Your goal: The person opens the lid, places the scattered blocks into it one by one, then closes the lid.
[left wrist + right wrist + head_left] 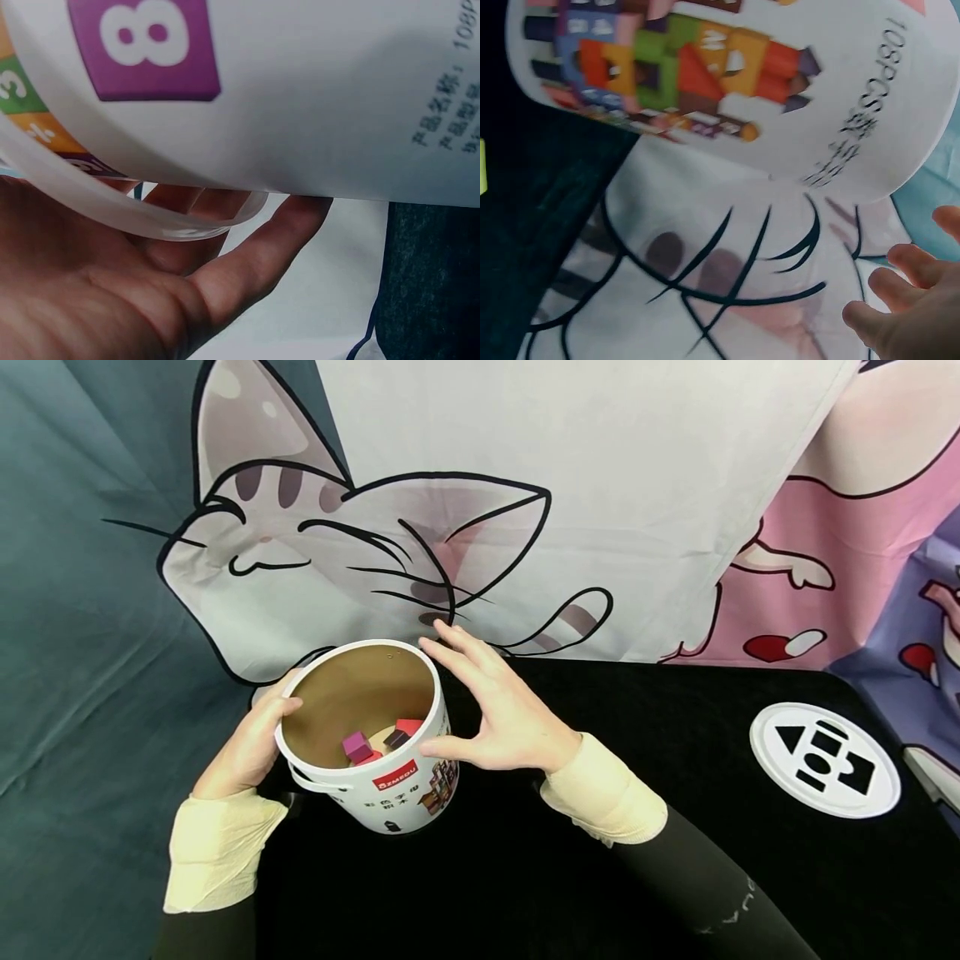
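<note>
A white bucket [352, 787] with printed labels shows its open top in the head view. Inside lie a purple block [357, 747], a dark block [396, 739] and red blocks [408, 725]. My left hand [243, 745] grips the bucket's left side, thumb over the rim. In the left wrist view its fingers [259, 259] lie against the wall, behind the pale handle [150, 221]. My right hand [510, 714] is spread beside the bucket's right side; whether its thumb touches the wall I cannot tell. The right wrist view shows its fingers [900, 289] apart from the printed wall.
A round white board [768, 739] with black shapes lies at the right on the black table [637, 718]. Behind the table hangs a cloth [637, 485] with cartoon cats, its lower edge close behind the bucket.
</note>
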A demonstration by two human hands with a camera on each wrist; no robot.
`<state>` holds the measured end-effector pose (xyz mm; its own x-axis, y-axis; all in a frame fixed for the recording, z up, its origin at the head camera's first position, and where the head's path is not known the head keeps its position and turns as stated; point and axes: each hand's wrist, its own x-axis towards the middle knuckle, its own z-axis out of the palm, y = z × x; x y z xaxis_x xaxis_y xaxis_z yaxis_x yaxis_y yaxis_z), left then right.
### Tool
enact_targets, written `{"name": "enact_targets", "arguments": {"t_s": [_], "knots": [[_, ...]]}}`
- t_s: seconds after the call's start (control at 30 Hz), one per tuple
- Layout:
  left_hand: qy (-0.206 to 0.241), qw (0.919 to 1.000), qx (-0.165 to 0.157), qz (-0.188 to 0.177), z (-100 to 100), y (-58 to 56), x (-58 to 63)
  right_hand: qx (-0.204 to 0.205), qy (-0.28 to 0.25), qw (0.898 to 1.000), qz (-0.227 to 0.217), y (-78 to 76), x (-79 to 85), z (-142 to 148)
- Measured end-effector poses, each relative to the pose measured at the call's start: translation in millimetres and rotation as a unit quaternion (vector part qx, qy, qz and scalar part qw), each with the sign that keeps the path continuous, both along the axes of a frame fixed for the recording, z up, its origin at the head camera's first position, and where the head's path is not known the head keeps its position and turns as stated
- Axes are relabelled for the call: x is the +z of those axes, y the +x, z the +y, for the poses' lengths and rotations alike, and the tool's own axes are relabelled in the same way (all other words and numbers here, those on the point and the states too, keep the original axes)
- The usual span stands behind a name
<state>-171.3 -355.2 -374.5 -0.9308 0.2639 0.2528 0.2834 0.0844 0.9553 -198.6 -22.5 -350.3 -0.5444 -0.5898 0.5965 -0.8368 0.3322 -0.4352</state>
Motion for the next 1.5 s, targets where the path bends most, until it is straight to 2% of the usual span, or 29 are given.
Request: {"name": "enact_targets", "arguments": {"t_s": [0.2, 0.43, 0.6, 0.73, 0.83, 1.0, 1.13, 1.2, 1.3, 1.5], "knots": [[0.002, 1.0000, 0.001, -0.003, -1, 1.1, -1.5, -0.023, -0.005, 0.999, -0.032, -5.2, -19.3, 16], [-0.005, 1.0000, 0.004, -0.006, -1, 0.6, -0.3, -0.042, -0.051, 0.996, -0.063, -8.9, -49.3, 32], [0.000, 1.0000, 0.005, -0.003, 1, -0.8, 0.6, -0.067, -0.040, 0.993, -0.092, -6.9, -72.2, 41], [0.006, 1.0000, 0.001, 0.001, 2, -2.5, 0.3, -0.102, -0.003, 0.990, -0.102, -8.3, -87.8, 50], [0.010, 0.9999, -0.002, 0.004, 3, -2.6, 0.0, -0.132, 0.052, 0.984, -0.111, -11.3, -96.0, 57], [0.016, 0.9998, -0.007, 0.006, 1, -0.9, 0.6, -0.170, 0.157, 0.964, -0.129, -16.5, -107.2, 65], [0.017, 0.9998, -0.001, 0.004, -1, 1.2, 1.3, -0.176, 0.226, 0.949, -0.129, -19.2, -116.3, 63], [0.018, 0.9998, 0.000, 0.003, -1, 1.0, 1.1, -0.179, 0.246, 0.945, -0.121, -19.0, -120.6, 62], [0.017, 0.9998, 0.001, 0.003, -1, 0.4, 0.8, -0.184, 0.256, 0.944, -0.101, -17.7, -125.3, 59], [0.015, 0.9999, -0.005, 0.004, 1, -0.5, 0.8, -0.201, 0.270, 0.938, -0.082, -15.7, -127.7, 56]]}}
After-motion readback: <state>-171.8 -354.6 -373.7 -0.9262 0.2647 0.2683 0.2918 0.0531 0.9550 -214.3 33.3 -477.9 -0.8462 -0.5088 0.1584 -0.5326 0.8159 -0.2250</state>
